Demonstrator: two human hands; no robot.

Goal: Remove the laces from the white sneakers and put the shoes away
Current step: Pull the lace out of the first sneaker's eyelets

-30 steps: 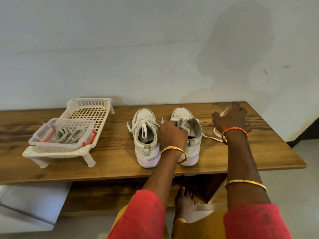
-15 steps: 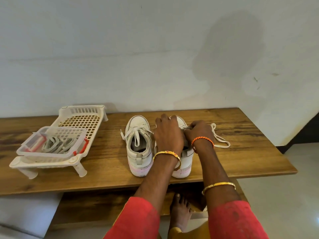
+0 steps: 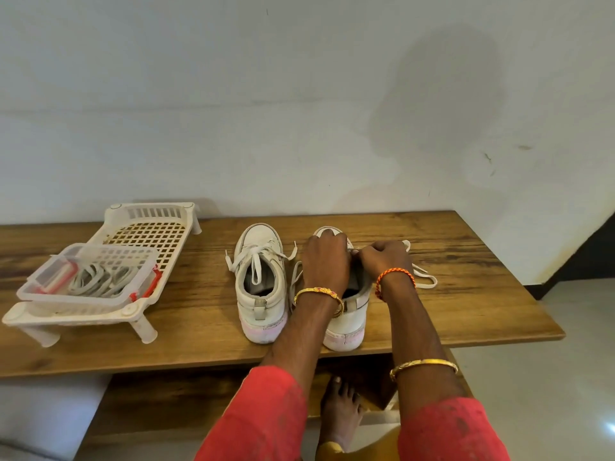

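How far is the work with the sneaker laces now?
Done: nothing fully. In hand: both hands, left and right, work on the right sneaker; its lace trails loose on the table. Left: the left sneaker remains laced, and both shoes need putting away.

The left hand (image 3: 327, 257) and right hand (image 3: 386, 259) cover the front and tongue of the right white leather sneaker (image 3: 346, 319); the grip beneath cannot be determined. The loose white flat lace (image 3: 424, 277) runs out of sight behind the right wrist. The wooden bench (image 3: 466, 294) is cut off at the left frame edge. Contents of the clear plastic lidded box (image 3: 90, 277) are indistinct.
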